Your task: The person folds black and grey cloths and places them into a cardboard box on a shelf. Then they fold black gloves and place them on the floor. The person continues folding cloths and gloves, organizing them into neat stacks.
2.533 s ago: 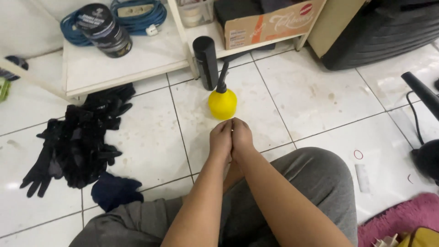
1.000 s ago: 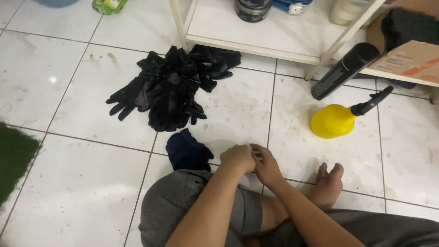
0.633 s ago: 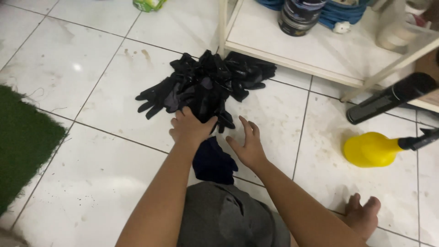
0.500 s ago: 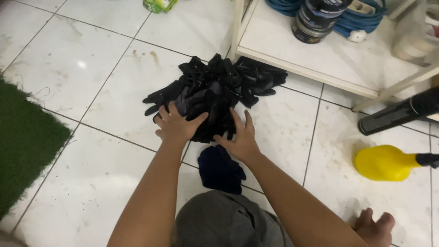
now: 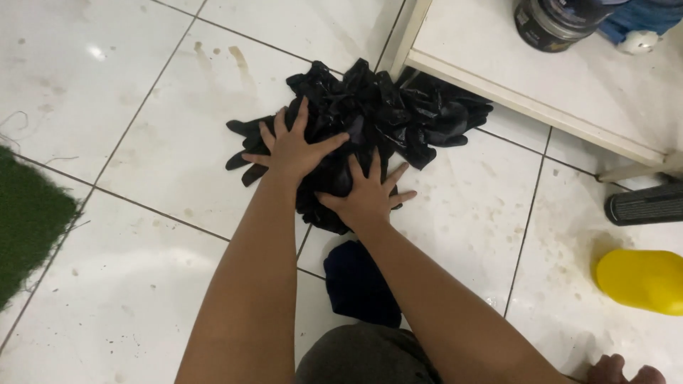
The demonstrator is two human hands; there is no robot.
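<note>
Green mat [image 5: 28, 235] far left. Left hand [image 5: 292, 149] flat on black gloves [image 5: 370, 121], fingers spread, gripping nothing. Right hand [image 5: 366, 195] same, just beside. Pile on floor by shelf [image 5: 541, 107]. Yellow bottle [image 5: 640, 281] right.

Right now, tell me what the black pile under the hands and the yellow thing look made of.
Black pile: probably thin rubber or plastic gloves; glossy, crinkled, with limp finger shapes. Both the left hand and right hand press on it. Yellow thing: likely smooth moulded plastic, with an even matte sheen.
</note>
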